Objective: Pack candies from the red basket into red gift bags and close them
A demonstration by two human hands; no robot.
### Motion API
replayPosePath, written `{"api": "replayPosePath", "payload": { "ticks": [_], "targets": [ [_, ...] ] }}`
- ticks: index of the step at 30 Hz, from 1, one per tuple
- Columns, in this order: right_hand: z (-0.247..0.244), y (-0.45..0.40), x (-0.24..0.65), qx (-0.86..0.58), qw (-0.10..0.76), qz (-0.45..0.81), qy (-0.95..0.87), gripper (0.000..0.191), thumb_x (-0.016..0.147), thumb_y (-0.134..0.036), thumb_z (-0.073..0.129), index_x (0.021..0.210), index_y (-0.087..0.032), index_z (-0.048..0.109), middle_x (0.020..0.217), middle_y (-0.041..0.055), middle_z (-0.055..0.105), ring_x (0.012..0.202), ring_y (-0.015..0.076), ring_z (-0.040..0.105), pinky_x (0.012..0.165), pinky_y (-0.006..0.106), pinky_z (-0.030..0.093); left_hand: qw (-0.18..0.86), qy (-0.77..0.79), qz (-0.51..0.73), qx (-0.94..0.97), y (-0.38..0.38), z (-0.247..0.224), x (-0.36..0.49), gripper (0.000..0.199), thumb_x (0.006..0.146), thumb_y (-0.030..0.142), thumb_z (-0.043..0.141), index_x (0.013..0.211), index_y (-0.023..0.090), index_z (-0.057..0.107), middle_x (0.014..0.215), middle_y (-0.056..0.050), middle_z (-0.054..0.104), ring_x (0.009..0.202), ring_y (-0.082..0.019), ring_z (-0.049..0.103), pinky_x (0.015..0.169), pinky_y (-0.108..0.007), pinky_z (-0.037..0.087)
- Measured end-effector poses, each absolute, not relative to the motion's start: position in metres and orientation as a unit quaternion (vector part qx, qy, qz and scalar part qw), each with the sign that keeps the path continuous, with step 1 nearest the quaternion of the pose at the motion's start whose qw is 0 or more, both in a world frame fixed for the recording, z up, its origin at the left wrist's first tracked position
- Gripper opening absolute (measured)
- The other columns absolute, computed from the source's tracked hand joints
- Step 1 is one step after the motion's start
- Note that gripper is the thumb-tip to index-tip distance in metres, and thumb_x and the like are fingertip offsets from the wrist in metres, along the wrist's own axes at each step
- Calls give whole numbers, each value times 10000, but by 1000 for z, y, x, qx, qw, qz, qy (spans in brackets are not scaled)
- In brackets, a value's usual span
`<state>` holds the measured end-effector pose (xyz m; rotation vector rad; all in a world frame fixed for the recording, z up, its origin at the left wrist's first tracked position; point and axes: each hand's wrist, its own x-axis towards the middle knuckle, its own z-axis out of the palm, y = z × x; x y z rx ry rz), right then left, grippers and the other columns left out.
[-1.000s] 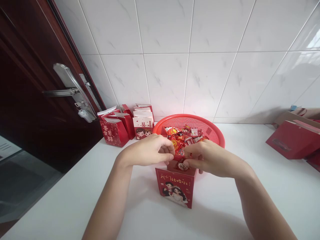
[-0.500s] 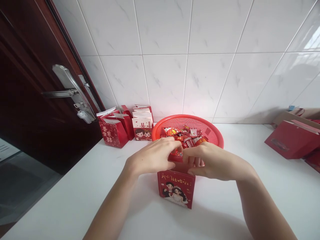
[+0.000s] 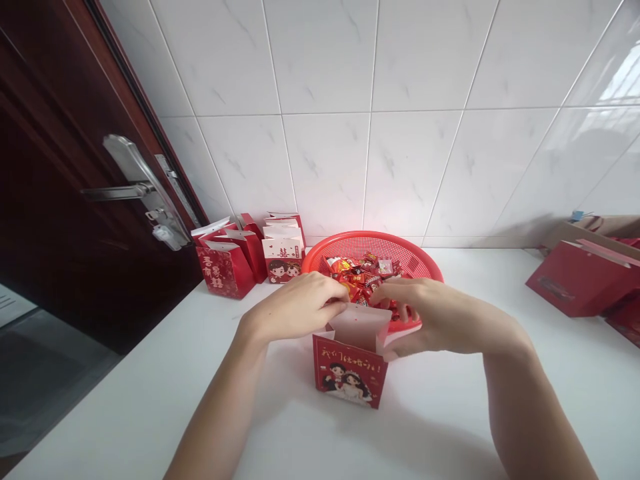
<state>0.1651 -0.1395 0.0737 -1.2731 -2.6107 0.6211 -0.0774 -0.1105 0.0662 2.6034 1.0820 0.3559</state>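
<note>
Left: dark door, metal handle | Left of centre: red gift boxes, gold-toned characters, 囍 legible | Centre: left hand, fingers curled at flap, grip unclear; open red box, cartoon couple, "我们结婚" lettering, before candy basket; right hand open, partly hiding basket | Right: red bag on white surface

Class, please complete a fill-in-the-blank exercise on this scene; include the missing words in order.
The wrapped candies lie in a basket whose colour is ____.
The front of the open gift box shows a cartoon bride and ____.
The wall behind the basket is covered with ____.
The metal handle is mounted on a dark ____.

Missing words: red; groom; tiles; door.
</note>
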Motion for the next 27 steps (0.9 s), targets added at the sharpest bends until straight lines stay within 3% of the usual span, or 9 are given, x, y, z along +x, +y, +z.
{"api": "replayPosePath", "payload": {
  "ticks": [4, 8, 11, 16, 18, 22, 27],
  "targets": [
    [70, -135, 160, -442, 11, 211, -872, 469, 771, -650, 720, 870, -215, 574, 739, -10, 561, 654, 161, 477, 564, 291, 333, 155, 389, 97, 903, -112, 71, -78, 296, 946, 239, 447, 685, 197, 579, 656, 13, 589, 620, -147, 517, 625, -284, 329],
    [72, -135, 157, -432, 11, 232, -872, 304, 831, -469, 695, 816, -211, 534, 669, -29, 530, 602, 141, 458, 518, 280, 303, 176, 396, 131, 892, -115, 78, -80, 281, 947, 255, 468, 715, 197, 616, 702, 13, 634, 658, -145, 532, 615, -271, 339],
    [74, -137, 159, -414, 70, 243, -874, 99, 853, -272, 622, 918, -199, 610, 724, -6, 626, 628, 152, 547, 538, 278, 364, 205, 403, 193, 871, -117, 83, -84, 290, 953, 304, 485, 740, 197, 651, 726, 6, 647, 679, -147, 545, 614, -262, 365],
    [74, -136, 161, -399, 221, 264, -850, 329, 892, -418, 665, 1140, -203, 639, 910, 47, 706, 839, 211, 644, 671, 308, 492, 231, 407, 332, 819, -119, 88, -89, 304, 946, 407, 536, 798, 188, 686, 741, -7, 627, 704, -156, 533, 650, -270, 411],
    [73, -134, 158, -371, 285, 307, -829, 315, 903, -463, 668, 1062, -192, 649, 885, 39, 690, 799, 187, 633, 670, 302, 505, 257, 396, 382, 794, -119, 89, -88, 311, 936, 414, 556, 763, 182, 669, 760, -15, 628, 728, -161, 539, 673, -275, 424],
    [71, -130, 152, -360, 377, 353, -777, 387, 882, -504, 693, 706, -185, 563, 627, -16, 556, 576, 121, 512, 513, 263, 417, 316, 377, 434, 755, -118, 89, -84, 287, 910, 393, 608, 722, 181, 653, 763, -18, 625, 758, -168, 553, 716, -282, 451],
    [71, -127, 153, -332, 426, 391, -745, 386, 849, -508, 738, 710, -175, 603, 645, -2, 592, 571, 118, 534, 490, 256, 433, 378, 359, 452, 724, -116, 86, -86, 382, 953, 489, 556, 784, 174, 692, 765, -26, 624, 726, -160, 573, 673, -273, 465]
  ]
}}
